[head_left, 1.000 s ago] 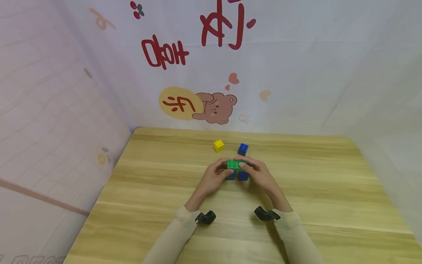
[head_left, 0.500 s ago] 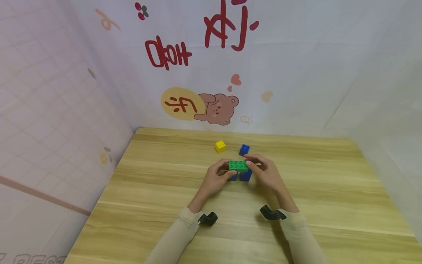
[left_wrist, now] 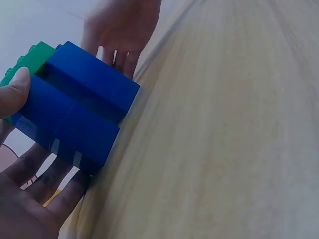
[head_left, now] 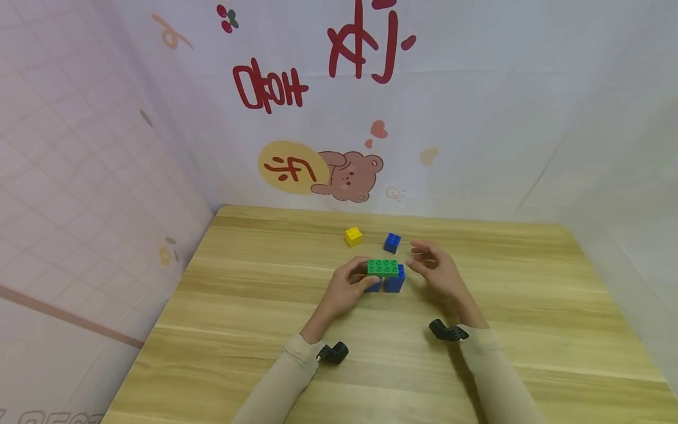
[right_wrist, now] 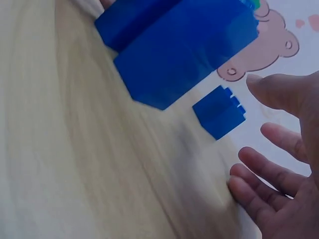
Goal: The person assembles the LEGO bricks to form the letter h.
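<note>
A green building brick (head_left: 382, 268) lies across two blue brick pillars standing close together on the table. The left pillar (left_wrist: 65, 119) and the right pillar (left_wrist: 94, 77) have a narrow gap between them. From the left, my left hand (head_left: 344, 288) grips the green brick and left pillar, thumb on the near side and fingers on the far side. My right hand (head_left: 438, 270) is off to the right of the structure, touching nothing, its fingers loosely bent. Studs of the right pillar show beyond the green brick's right end.
Behind the structure stand a small loose blue brick (head_left: 392, 242) and a yellow brick (head_left: 353, 237). The wooden table (head_left: 529, 294) ends at a printed cloth backdrop (head_left: 477, 129), and another cloth (head_left: 79, 176) hangs along the left.
My right hand has let go of the green brick and moved away to the right. The left hand keeps its grip, and the bricks stay in place.
</note>
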The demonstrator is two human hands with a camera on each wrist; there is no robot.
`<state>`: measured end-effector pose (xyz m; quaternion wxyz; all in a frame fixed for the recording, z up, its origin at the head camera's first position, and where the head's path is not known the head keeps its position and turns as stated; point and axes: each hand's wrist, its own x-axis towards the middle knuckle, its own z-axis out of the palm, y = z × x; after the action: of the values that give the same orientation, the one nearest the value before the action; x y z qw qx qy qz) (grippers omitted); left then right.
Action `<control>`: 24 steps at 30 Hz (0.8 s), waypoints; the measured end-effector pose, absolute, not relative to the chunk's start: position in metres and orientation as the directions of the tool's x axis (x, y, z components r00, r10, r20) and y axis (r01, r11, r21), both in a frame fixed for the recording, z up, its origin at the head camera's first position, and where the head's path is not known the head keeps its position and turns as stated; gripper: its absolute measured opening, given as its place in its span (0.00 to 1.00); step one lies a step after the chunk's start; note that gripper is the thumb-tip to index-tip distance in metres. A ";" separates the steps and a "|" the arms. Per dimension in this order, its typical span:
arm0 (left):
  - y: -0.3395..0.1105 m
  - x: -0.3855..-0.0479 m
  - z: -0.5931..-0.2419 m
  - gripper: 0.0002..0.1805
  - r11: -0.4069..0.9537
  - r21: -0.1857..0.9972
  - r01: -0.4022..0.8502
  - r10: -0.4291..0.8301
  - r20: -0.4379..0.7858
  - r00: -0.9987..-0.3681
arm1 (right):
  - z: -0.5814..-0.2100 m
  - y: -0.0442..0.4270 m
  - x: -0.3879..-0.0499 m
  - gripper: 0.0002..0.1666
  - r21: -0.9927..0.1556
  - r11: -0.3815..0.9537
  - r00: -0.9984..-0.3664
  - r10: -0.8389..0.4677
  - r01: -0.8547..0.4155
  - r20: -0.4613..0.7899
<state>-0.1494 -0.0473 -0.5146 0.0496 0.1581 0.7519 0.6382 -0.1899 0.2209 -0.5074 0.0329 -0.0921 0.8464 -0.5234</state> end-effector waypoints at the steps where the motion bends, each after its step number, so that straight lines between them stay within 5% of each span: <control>1: -0.047 -0.150 -0.515 0.18 0.136 0.975 0.173 0.301 0.126 -0.945 | -0.509 0.222 -0.191 0.36 -0.893 0.436 -0.980 -0.198 -0.117 0.031; 24: -0.047 -0.148 -0.517 0.18 0.101 0.985 0.137 0.297 0.102 -0.950 | -0.517 0.206 -0.235 0.38 -0.813 0.576 -0.966 -0.250 -0.089 -0.071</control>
<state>-0.1484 -0.0467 -0.5172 0.0609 0.1467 0.7393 0.6543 -0.2351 0.2059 -0.5169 0.0893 -0.0959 0.8831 -0.4506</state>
